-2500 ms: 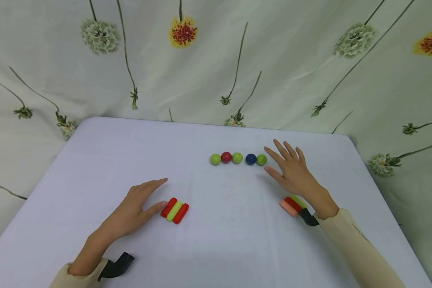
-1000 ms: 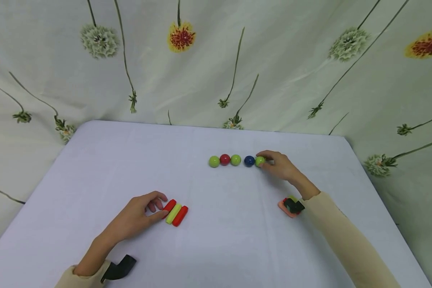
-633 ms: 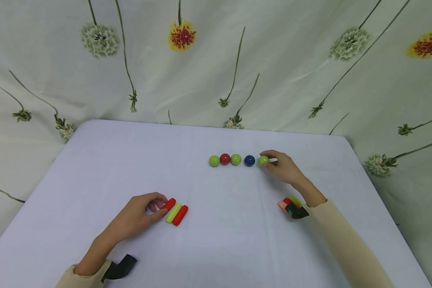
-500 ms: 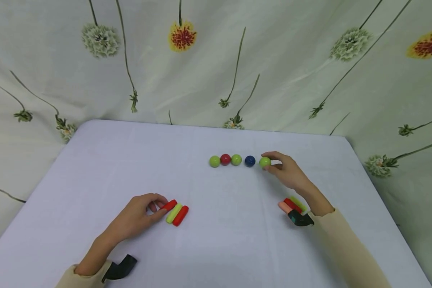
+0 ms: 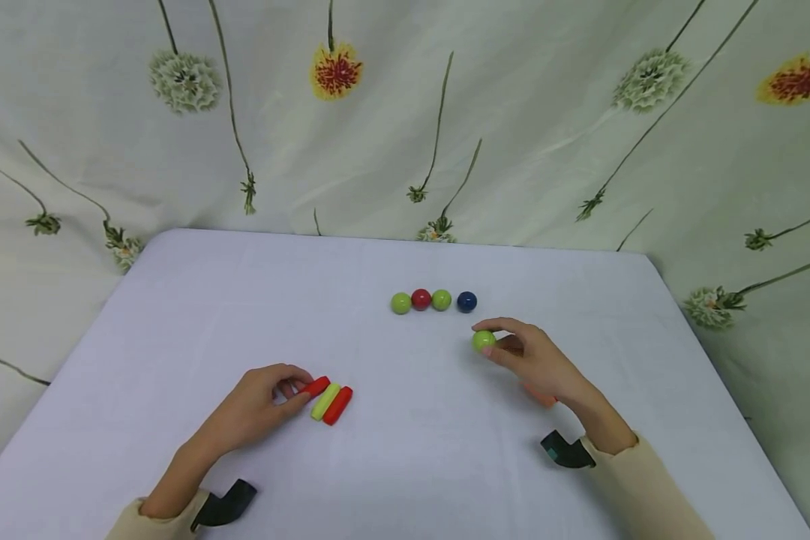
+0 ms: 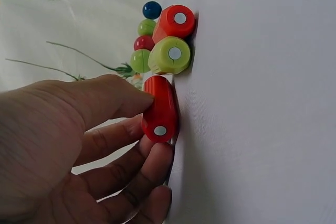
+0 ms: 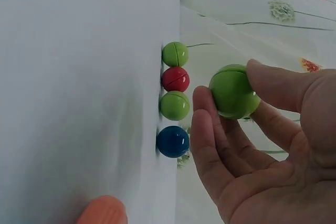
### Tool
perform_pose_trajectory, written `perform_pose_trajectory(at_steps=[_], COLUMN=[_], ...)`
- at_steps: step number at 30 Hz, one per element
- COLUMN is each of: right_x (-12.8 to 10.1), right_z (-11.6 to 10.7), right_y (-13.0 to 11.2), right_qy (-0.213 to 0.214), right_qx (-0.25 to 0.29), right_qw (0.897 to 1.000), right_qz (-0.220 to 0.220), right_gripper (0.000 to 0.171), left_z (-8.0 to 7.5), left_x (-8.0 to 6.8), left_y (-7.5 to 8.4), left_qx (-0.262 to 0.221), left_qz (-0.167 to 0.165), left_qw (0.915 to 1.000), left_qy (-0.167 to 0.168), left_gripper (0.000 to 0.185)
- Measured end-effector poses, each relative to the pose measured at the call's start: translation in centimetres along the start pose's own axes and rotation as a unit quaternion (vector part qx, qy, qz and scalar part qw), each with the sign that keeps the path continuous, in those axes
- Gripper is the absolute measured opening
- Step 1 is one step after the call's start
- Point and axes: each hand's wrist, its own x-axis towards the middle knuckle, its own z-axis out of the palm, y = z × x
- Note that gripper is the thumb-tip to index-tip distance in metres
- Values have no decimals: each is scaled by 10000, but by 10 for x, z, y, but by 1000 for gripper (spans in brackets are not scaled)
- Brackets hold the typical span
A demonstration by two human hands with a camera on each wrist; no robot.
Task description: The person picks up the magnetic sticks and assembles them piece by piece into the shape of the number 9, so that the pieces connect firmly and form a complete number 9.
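My right hand (image 5: 513, 352) pinches a green ball (image 5: 483, 340) (image 7: 233, 92) between thumb and fingers, lifted above the white table (image 5: 175, 315). Behind it a row of balls stays on the table: green (image 5: 400, 303), red (image 5: 421, 299), green (image 5: 442, 300), blue (image 5: 467, 301). My left hand (image 5: 290, 386) lies at the near left, its thumb and fingers pinching the end of a red cylinder (image 6: 160, 108) that lies beside a yellow-green cylinder (image 5: 326, 400) and another red one (image 5: 338, 404).
A peach-coloured piece (image 5: 538, 397) peeks out from under my right hand; the others beside it are hidden. A flower-printed cloth (image 5: 405, 112) hangs behind the table. The table's right edge (image 5: 715, 375) runs close to my right arm.
My right hand closed on the rightmost green ball, lifted it out of the row and drew it toward me. My left hand curled onto the red cylinder.
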Motion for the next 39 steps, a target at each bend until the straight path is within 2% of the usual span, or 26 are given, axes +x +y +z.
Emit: perform_pose_trajectory(at_steps=[4,9,15,25,33,39], right_x=[-4,-4,-4,-1,0,-1], right_z=[11,18,21,29,33,31], right_y=[2,3,2,3,3,2], right_qy=[-40,-100,-116,-289,-274,-167], right_qx=[-714,-954,-1078,-1283,-1361,-1368], right_qw=[9959,9915,9907,9893,9886,9890], right_qz=[-562,-877,-825,-625,-580,-534], right_gripper=[33,32,32,31,31,32], left_z=[-1,-7,-12,-10,1,13], left_x=[0,0,6,19,35,53], left_y=[-1,1,7,25,44,67], left_qx=[30,-58,-175,-140,-313,-509], left_qz=[-5,76,158,702,673,732], left_qw=[10000,9997,9995,9971,9972,9952], left_qy=[78,236,209,270,-93,-395], left_gripper=[19,23,24,24,27,27])
